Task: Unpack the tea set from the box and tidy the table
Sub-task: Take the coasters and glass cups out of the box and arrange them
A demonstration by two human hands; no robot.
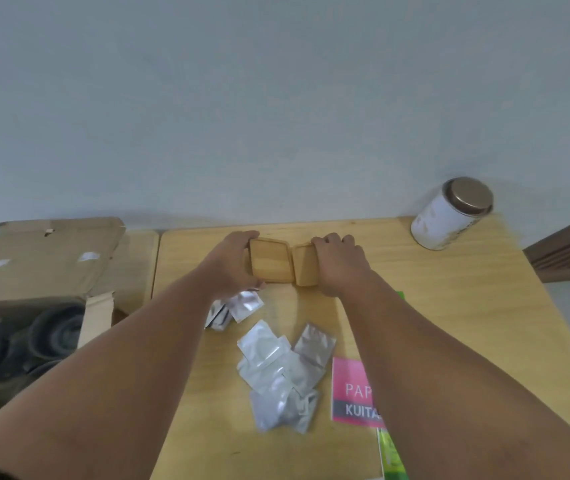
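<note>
Two small square wooden trays lie side by side near the far edge of the wooden table (449, 306). My left hand (233, 263) grips the left wooden tray (271, 261) by its left side. The right wooden tray (304, 265) is held from its right side by my right hand (340, 263). The two trays touch along their inner edges. At the left stands an open cardboard box (44, 261) with dark tea set pieces (54, 330) inside it.
Several silver foil sachets (283, 372) lie scattered in the middle of the table, with more by my left wrist. A pink booklet (351, 393) and a green packet (392, 455) lie under my right forearm. A white tin with a metal lid (449, 216) stands far right.
</note>
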